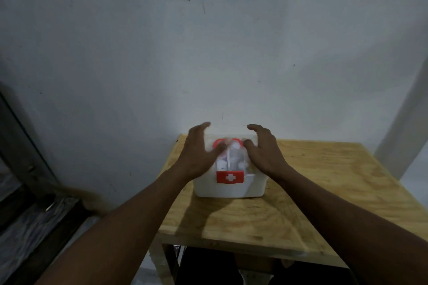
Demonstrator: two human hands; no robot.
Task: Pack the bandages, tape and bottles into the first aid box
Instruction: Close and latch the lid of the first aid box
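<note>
Your 2 hands sit at the top of the first aid box (229, 188), left hand (196, 152) and right hand (264, 152), fingers spread and loosely bent, gripping nothing. The box stands on the wooden table (301, 192) near the wall (231, 53). The blurred shapes inside look like bottles (234, 157).

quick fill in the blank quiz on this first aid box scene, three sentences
1. The first aid box stands on a ____ table.
2. The latch on the front of the box shows a white ____.
3. Between the left hand and the right hand, the handle on top of the box is ____ in colour.

Missing words: wooden; cross; red
</note>
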